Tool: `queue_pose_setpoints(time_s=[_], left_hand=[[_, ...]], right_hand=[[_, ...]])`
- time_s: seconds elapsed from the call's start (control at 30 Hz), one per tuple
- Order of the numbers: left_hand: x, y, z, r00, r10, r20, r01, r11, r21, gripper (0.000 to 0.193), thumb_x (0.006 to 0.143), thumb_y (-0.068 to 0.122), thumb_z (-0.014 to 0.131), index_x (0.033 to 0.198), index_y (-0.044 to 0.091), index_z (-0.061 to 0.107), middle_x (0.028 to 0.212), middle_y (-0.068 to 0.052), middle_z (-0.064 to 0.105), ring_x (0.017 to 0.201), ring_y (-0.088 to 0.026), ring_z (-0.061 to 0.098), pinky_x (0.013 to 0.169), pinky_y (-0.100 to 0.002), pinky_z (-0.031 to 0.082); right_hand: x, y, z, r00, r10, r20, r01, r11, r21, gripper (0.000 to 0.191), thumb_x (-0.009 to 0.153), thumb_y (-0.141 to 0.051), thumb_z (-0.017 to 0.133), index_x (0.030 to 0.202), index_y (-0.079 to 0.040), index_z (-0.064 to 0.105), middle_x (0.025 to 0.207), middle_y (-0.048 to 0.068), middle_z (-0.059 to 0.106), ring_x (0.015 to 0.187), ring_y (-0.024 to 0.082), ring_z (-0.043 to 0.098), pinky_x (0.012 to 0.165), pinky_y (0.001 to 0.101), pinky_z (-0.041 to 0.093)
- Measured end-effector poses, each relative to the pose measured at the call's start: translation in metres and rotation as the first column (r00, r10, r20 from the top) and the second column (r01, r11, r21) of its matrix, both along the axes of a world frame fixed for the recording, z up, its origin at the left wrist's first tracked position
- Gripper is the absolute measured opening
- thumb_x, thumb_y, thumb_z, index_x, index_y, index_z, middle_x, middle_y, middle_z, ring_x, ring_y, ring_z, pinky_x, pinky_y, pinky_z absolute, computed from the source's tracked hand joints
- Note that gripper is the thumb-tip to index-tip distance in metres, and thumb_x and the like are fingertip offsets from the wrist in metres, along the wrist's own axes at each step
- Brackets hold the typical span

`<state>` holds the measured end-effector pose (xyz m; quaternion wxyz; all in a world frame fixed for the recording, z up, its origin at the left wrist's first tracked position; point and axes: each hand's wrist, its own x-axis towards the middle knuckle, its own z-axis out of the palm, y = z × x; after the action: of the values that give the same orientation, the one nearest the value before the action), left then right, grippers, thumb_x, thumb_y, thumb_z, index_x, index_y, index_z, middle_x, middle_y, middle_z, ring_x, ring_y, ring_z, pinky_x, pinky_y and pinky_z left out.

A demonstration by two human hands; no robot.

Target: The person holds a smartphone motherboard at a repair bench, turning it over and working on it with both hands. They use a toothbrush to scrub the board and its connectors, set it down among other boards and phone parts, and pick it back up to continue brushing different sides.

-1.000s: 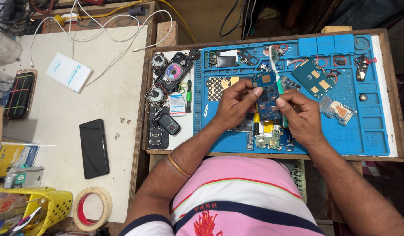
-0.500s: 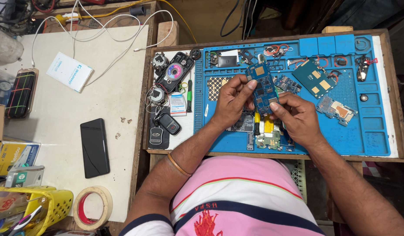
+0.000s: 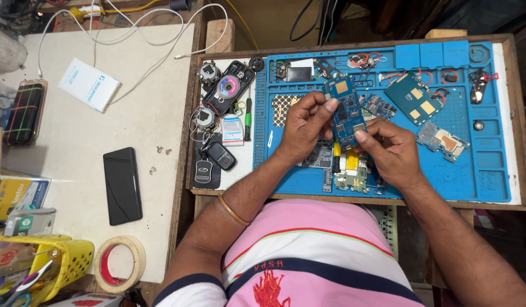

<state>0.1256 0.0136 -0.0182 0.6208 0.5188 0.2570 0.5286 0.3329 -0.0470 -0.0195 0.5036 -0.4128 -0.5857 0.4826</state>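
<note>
Head view. A blue circuit board (image 3: 347, 113) is being held above the blue repair mat (image 3: 473, 165), pinched by the left hand (image 3: 303, 128) at its left edge and by the right hand (image 3: 391, 150) at its lower end; both sets of fingers are being kept clenched on it. Progress: the board is already lifted out; further boards (image 3: 417, 101) and parts (image 3: 351, 176) are lying loose on the mat, unassembled. A black phone (image 3: 122, 185) is lying on the counter (image 3: 149, 113).

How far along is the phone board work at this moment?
Done: the phone is apart, with loose boards spread on the blue mat. In hand: the left hand and right hand both grip one blue circuit board above the mat. Left: nothing is reassembled; more parts lie beneath the hands.
</note>
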Motion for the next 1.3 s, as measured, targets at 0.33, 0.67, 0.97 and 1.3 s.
queue_pose_setpoints(time_s=[0.33, 0.67, 0.97, 1.3], left_hand=[[-0.007, 0.006, -0.011, 0.987, -0.142, -0.073, 0.143, 0.99, 0.017, 0.023, 0.101, 0.028, 0.07, 0.111, 0.007, 0.07, 0.081, 0.0, 0.066, 0.066, -0.006, 0.063, 0.058, -0.023, 0.057], [-0.003, -0.003, -0.01, 0.924, -0.347, -0.16, 0.341, 0.938, -0.063, 0.027, 0.096, 0.025, 0.076, 0.115, 0.007, 0.068, 0.088, 0.0, 0.071, 0.074, -0.005, 0.066, 0.063, -0.023, 0.06], [0.002, 0.002, -0.02, 0.945, -0.288, -0.156, 0.288, 0.957, -0.022, 0.028, 0.097, 0.03, 0.076, 0.109, 0.006, 0.069, 0.088, -0.002, 0.072, 0.072, -0.006, 0.068, 0.061, -0.025, 0.061], [0.003, 0.004, -0.02, 0.958, -0.242, -0.155, 0.244, 0.97, -0.003, 0.032, 0.098, 0.036, 0.074, 0.11, 0.007, 0.067, 0.088, -0.002, 0.072, 0.072, -0.006, 0.069, 0.06, -0.024, 0.062]], right_hand=[[0.012, 0.007, -0.019, 0.959, -0.227, -0.172, 0.23, 0.973, -0.002, 0.024, 0.118, -0.018, 0.066, 0.101, -0.001, 0.063, 0.09, -0.001, 0.063, 0.079, 0.002, 0.053, 0.072, 0.0185, 0.043], [0.016, 0.011, -0.016, 0.905, -0.237, -0.354, 0.245, 0.969, -0.024, 0.028, 0.12, -0.02, 0.062, 0.099, -0.002, 0.064, 0.092, 0.006, 0.07, 0.078, 0.009, 0.061, 0.077, 0.0231, 0.049], [0.011, 0.005, -0.005, 0.926, -0.18, -0.332, 0.189, 0.982, -0.003, 0.039, 0.122, -0.032, 0.058, 0.099, 0.0, 0.063, 0.093, 0.008, 0.07, 0.077, 0.011, 0.062, 0.073, 0.026, 0.051], [0.006, 0.004, 0.006, 0.961, -0.157, -0.227, 0.169, 0.985, 0.037, 0.052, 0.123, -0.044, 0.055, 0.104, 0.003, 0.066, 0.097, 0.014, 0.072, 0.078, 0.017, 0.066, 0.073, 0.0295, 0.055]])
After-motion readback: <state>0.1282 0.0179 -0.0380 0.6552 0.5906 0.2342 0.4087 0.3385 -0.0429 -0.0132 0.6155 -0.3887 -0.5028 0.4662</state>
